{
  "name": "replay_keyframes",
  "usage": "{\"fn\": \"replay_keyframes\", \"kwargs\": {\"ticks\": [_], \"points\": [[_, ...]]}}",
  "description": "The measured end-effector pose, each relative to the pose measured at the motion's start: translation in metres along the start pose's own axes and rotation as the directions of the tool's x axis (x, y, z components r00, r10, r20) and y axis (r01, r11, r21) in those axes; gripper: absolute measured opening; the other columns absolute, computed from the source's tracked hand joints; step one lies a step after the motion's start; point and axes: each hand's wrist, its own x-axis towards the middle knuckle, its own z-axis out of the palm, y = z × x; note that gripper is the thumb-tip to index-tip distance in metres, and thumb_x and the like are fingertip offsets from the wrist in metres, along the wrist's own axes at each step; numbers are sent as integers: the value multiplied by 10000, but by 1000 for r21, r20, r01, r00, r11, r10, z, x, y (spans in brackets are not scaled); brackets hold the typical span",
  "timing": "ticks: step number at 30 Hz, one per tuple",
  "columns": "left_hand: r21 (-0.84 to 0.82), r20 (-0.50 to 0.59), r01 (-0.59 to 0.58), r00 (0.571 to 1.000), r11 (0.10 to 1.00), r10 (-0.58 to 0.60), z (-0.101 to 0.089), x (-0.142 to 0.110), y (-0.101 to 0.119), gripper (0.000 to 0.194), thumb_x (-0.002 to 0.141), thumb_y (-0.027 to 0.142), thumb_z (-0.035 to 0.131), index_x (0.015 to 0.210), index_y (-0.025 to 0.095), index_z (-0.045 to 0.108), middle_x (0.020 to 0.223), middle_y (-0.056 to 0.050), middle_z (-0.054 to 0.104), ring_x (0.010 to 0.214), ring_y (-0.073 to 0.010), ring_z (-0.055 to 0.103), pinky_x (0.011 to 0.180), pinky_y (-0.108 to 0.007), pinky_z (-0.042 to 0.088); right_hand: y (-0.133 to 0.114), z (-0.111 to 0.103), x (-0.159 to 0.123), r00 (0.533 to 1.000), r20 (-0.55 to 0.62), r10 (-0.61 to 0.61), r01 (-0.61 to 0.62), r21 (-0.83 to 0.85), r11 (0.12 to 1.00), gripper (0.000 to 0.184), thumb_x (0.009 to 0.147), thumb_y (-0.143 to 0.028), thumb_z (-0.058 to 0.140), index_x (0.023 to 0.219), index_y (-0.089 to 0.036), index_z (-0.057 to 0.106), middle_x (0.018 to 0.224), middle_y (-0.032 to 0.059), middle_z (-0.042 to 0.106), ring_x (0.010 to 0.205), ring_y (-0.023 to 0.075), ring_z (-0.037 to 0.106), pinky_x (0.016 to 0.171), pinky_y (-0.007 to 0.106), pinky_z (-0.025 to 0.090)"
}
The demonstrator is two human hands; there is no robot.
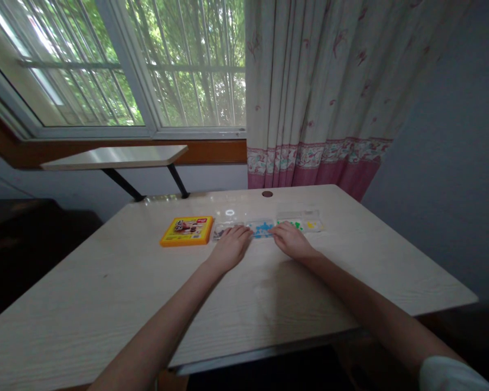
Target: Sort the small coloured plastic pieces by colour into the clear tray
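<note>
A clear plastic box with small blue pieces in it lies on the table between my two hands. My left hand has its fingers closed at the box's left edge and partly covers a second clear box of dark pieces. At the right edge of the blue-piece box, my right hand is closed with its fingertips on the rim. Just beyond that hand lies a third clear box, holding green pieces and yellow pieces. My fingers hide parts of all these boxes.
A yellow-orange box with a printed picture lies left of the clear boxes on the pale wooden table. A raised shelf on black supports stands at the back left. Behind are a window and a curtain.
</note>
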Motion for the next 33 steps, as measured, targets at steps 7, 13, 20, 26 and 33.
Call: {"fn": "replay_keyframes", "kwargs": {"ticks": [7,13,20,26,33], "points": [[81,15,-26,1000,996,25,-5,2,4,342,850,129,371,1168,159,491,1189,-91,551,1128,-229,454,937,-400,339,-2,-4,1,999,45,-11,13,-45,999,228,840,-140,446,965,-153,637,886,78,625,874,193,517,816,310,434],[131,32,-45,999,990,42,-10,3,9,305,860,132,365,1133,150,499,1144,-98,570,1098,-229,476,923,-397,336,-5,-5,2,998,61,0,4,-81,997,225,847,-141,437,948,-164,637,871,76,619,872,191,515,818,306,427],[117,56,-58,997,991,51,-17,11,14,235,856,145,376,1009,142,554,995,-108,613,1019,-227,518,901,-404,336,-6,-5,5,996,73,49,-45,-58,997,205,837,-143,456,932,-163,637,863,69,612,884,182,518,818,292,419],[-41,110,53,993,998,-49,-22,29,3,216,791,158,435,907,157,618,907,-83,630,900,-208,560,815,-343,409,0,-16,12,996,80,43,-46,29,999,182,834,-188,486,936,-171,636,891,51,629,895,174,525,822,286,415],[-220,47,94,995,971,-85,-19,65,-8,247,809,167,423,953,141,622,978,-88,635,930,-187,573,849,-305,433,55,-62,26,983,-111,144,-164,-194,967,303,807,-214,520,1099,-163,583,1027,75,624,948,228,499,845,358,387]]}}
